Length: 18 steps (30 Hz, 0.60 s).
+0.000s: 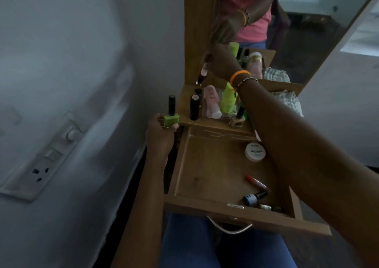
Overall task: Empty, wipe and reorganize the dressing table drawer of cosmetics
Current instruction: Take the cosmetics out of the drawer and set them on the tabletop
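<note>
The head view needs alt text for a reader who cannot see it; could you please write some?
A person's left hand holds a green nail polish bottle beside an open wooden drawer, while the right hand sets a small pink bottle on the wooden shelf among other cosmetics. A few items remain in the drawer.

The nail polish bottle [171, 120] is lime green with a black cap. The drawer [207, 177] is tan wood. The cloth [291, 101] is grey-and-white checked.
</note>
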Motion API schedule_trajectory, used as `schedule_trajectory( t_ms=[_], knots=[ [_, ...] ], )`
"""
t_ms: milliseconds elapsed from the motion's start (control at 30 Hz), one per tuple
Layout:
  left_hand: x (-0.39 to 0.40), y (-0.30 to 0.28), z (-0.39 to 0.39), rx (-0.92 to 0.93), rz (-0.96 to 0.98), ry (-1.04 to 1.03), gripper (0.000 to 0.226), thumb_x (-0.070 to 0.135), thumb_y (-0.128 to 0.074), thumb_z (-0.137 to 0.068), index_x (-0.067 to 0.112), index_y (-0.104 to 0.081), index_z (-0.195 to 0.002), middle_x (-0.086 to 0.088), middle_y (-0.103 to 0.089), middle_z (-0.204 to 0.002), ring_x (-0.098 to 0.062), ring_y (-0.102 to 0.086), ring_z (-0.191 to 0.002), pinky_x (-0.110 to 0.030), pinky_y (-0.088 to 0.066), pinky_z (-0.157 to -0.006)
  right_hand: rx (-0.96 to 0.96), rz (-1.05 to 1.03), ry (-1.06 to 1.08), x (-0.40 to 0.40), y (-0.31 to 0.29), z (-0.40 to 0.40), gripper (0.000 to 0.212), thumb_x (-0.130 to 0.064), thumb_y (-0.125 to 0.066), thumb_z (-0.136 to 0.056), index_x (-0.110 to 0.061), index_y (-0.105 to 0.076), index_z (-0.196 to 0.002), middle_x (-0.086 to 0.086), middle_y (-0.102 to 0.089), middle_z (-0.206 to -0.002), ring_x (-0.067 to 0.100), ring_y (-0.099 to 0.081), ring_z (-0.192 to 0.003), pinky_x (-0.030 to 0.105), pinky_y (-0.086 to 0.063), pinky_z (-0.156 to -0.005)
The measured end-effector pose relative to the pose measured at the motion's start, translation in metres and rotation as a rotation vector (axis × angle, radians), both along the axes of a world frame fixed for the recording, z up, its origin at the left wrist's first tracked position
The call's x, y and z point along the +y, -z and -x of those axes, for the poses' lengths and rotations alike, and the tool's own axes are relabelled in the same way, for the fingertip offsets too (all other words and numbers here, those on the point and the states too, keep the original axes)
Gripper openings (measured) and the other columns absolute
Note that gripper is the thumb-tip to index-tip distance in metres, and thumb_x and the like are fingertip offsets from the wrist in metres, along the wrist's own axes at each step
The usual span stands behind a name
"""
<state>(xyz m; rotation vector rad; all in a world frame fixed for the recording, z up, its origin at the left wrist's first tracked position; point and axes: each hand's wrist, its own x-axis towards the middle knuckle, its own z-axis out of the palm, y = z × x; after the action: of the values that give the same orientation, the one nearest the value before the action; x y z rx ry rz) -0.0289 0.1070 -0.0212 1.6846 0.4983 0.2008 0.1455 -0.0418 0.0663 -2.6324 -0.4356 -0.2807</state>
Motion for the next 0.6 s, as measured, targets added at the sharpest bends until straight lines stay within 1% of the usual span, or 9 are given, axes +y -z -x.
schedule_trajectory(
  t_ms=[67, 133, 167, 233, 300, 367, 467, 533, 600],
  knots=[
    [0.005, 0.001, -0.004, -0.003, -0.019, -0.029, 0.034, 0.006, -0.066, -0.084, 0.013, -0.053, -0.115, -0.003, -0.061, -0.11, -0.014, -0.057, -0.094, -0.018, -0.04, -0.063, 0.06, 0.115, -0.028, 0.003, 0.012, -0.013, 0.017, -0.004, -0.063, -0.074, -0.01, -0.074, -0.085, 0.01, -0.073, -0.092, 0.025, -0.066, -0.095, 0.038, -0.051, -0.088],
    [0.01, 0.004, -0.01, -0.007, -0.011, -0.05, 0.033, 0.005, -0.067, -0.083, 0.014, -0.053, -0.111, -0.004, -0.062, -0.11, -0.017, -0.059, -0.098, -0.021, -0.042, -0.07, 0.102, 0.227, -0.054, 0.005, 0.021, -0.021, 0.017, -0.006, -0.066, -0.072, -0.014, -0.074, -0.085, 0.008, -0.074, -0.093, 0.025, -0.065, -0.099, 0.048, -0.044, -0.096],
    [0.011, 0.005, -0.013, -0.01, -0.01, -0.055, 0.033, 0.004, -0.066, -0.084, 0.015, -0.051, -0.11, -0.004, -0.061, -0.111, -0.019, -0.059, -0.101, -0.025, -0.043, -0.075, 0.119, 0.264, -0.063, 0.006, 0.024, -0.023, 0.017, -0.008, -0.068, -0.071, -0.015, -0.074, -0.085, 0.007, -0.074, -0.093, 0.025, -0.065, -0.099, 0.053, -0.042, -0.098],
    [0.011, 0.007, -0.019, -0.013, -0.043, -0.036, 0.038, 0.002, -0.061, -0.086, 0.016, -0.05, -0.119, -0.002, -0.057, -0.114, -0.021, -0.056, -0.107, -0.029, -0.045, -0.082, 0.132, 0.3, -0.091, 0.006, 0.029, -0.026, 0.017, -0.008, -0.069, -0.071, -0.016, -0.074, -0.085, 0.006, -0.074, -0.092, 0.025, -0.065, -0.1, 0.06, -0.039, -0.098],
    [0.008, 0.007, -0.025, -0.035, -0.101, 0.004, 0.041, -0.001, -0.056, -0.087, 0.012, -0.05, -0.125, -0.003, -0.056, -0.111, -0.023, -0.056, -0.106, -0.025, -0.045, -0.077, 0.125, 0.311, -0.118, 0.005, 0.029, -0.024, 0.017, -0.008, -0.069, -0.071, -0.016, -0.074, -0.086, 0.006, -0.074, -0.093, 0.026, -0.064, -0.101, 0.063, -0.036, -0.099],
    [0.002, 0.005, -0.031, -0.046, -0.158, 0.038, 0.038, -0.001, -0.055, -0.089, 0.01, -0.05, -0.124, -0.003, -0.055, -0.107, -0.018, -0.054, -0.098, -0.018, -0.04, -0.067, 0.089, 0.32, -0.135, 0.004, 0.02, -0.016, 0.018, -0.011, -0.066, -0.075, -0.016, -0.072, -0.091, 0.006, -0.072, -0.099, 0.028, -0.062, -0.104, 0.059, -0.038, -0.098],
    [-0.008, -0.001, -0.041, -0.021, -0.204, 0.037, 0.035, 0.005, -0.055, -0.091, 0.009, -0.048, -0.125, -0.002, -0.053, -0.109, -0.015, -0.052, -0.099, -0.025, -0.044, -0.076, -0.014, 0.2, -0.171, 0.0, -0.005, 0.007, 0.024, -0.009, -0.058, -0.081, -0.008, -0.07, -0.102, 0.014, -0.07, -0.105, 0.03, -0.064, -0.1, 0.036, -0.049, -0.088],
    [-0.014, -0.001, -0.048, -0.015, -0.275, 0.04, 0.03, 0.006, -0.055, -0.091, 0.007, -0.05, -0.121, -0.003, -0.054, -0.106, -0.016, -0.054, -0.098, -0.023, -0.045, -0.077, -0.068, 0.094, -0.183, -0.003, -0.023, 0.034, 0.023, -0.008, -0.056, -0.084, -0.006, -0.069, -0.102, 0.013, -0.07, -0.105, 0.026, -0.065, -0.097, 0.028, -0.045, -0.079],
    [-0.019, 0.001, -0.054, -0.008, -0.322, 0.025, 0.029, 0.005, -0.054, -0.092, 0.007, -0.052, -0.12, -0.008, -0.058, -0.11, -0.011, -0.049, -0.095, -0.019, -0.039, -0.076, -0.116, -0.012, -0.179, -0.009, -0.033, 0.06, 0.02, -0.011, -0.056, -0.085, -0.008, -0.07, -0.1, 0.007, -0.071, -0.1, 0.02, -0.064, -0.092, 0.019, -0.041, -0.074]
  ],
)
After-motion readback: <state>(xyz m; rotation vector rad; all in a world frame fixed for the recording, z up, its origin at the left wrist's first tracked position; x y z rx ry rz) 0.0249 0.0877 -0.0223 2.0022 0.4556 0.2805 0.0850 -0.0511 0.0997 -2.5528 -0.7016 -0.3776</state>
